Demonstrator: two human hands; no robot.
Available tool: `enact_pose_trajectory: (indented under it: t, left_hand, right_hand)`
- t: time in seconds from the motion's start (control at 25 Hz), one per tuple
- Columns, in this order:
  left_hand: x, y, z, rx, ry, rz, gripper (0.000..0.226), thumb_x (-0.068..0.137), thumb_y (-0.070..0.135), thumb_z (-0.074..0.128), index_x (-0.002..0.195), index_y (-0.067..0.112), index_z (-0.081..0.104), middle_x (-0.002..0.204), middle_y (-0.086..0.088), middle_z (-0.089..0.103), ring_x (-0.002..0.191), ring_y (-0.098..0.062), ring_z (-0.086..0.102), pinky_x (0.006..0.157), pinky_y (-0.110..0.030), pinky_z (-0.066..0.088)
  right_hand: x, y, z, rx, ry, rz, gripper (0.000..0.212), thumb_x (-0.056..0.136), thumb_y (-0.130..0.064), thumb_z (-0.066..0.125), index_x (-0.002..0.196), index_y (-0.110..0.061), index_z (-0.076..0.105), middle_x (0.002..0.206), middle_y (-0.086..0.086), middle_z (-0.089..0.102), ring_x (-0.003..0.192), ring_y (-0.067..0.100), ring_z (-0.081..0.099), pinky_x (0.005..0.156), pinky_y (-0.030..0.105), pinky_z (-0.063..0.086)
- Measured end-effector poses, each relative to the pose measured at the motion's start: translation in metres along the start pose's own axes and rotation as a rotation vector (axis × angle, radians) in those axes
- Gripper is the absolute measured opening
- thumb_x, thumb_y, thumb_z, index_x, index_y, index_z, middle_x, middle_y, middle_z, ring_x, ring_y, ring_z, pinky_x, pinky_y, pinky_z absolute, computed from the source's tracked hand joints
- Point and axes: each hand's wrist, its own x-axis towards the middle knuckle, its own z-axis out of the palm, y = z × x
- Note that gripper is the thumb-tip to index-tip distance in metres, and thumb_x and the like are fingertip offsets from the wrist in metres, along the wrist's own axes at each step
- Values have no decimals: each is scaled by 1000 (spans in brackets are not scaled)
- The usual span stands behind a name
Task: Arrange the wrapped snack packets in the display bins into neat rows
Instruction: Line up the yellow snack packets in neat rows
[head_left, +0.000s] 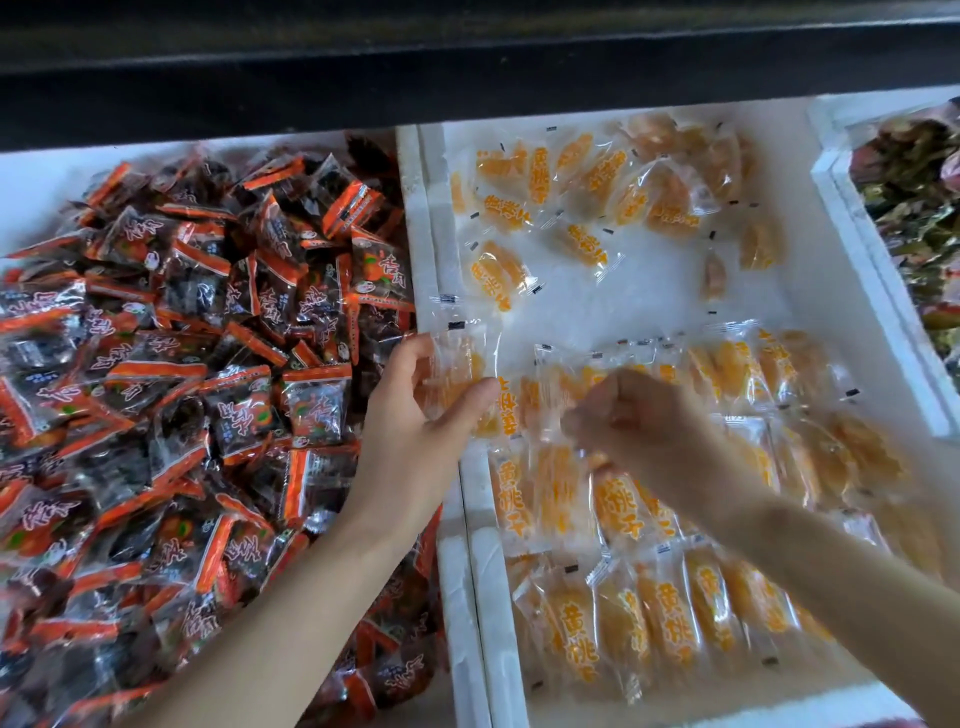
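Note:
The middle white foam bin (810, 291) holds clear packets of yellow peach slices. Three rows of these yellow packets (670, 618) lie side by side in its near half; several loose ones (587, 182) are scattered at the far end. My left hand (421, 431) grips a few yellow packets (457, 371) at the bin's left wall, thumb on top. My right hand (639, 415), blurred, has curled fingers over the far row and seems to pinch a clear wrapper (550, 421).
A heap of red-and-black wrapped packets (182, 364) fills the left bin, right against the foam divider (426, 260). A third bin with dark mixed wrappers (914, 208) stands at the right. A dark shelf edge (467, 67) runs overhead at the back.

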Motion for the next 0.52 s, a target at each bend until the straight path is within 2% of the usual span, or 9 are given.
enact_pose_trajectory:
  t: [0.12,0.2,0.28,0.36,0.44,0.52]
  left_hand:
    - [-11,-1,3,-19,-29,-10,47,83,25,69,126,23,51,112,11,67,94,2,65,86,-21,52]
    - [-17,-2,5,-18,-41,-16,48,82,27,69,126,23,51,113,10,66,94,2,65,84,-17,52]
    - [-22,-5,7,0,-42,-19,52,79,34,69,127,25,51,116,9,64,102,-3,63,93,-26,51]
    - [-26,-8,8,22,-40,-16,53,79,37,70,126,25,51,118,7,63,109,-9,61,99,-37,48]
    - [-32,-9,10,39,-46,-16,52,80,36,70,126,24,51,119,8,62,111,-10,60,100,-41,46]
    - [-36,-10,12,48,-53,-22,54,79,38,70,128,23,50,120,9,61,113,-10,58,101,-41,45]
  right_hand:
    - [-40,25,14,-242,-129,-51,25,80,-12,71,69,-29,55,68,-10,65,66,10,64,63,26,54]
    - [-58,38,23,-344,-176,-70,29,82,-14,68,73,-36,52,69,-12,64,72,7,62,66,24,52]
    - [-67,46,29,-390,-190,-112,24,85,-15,66,79,-34,53,76,-15,64,74,4,61,69,24,50]
    - [-68,50,30,-386,-180,-129,15,86,-13,65,86,-26,59,78,-16,62,67,-3,58,68,21,49]
    - [-66,49,29,-380,-181,-140,12,89,-11,61,91,-22,60,78,-17,60,63,-9,56,63,15,46]
    - [-65,52,29,-373,-197,-160,16,91,-9,57,91,-25,59,75,-17,60,62,-7,57,57,12,44]
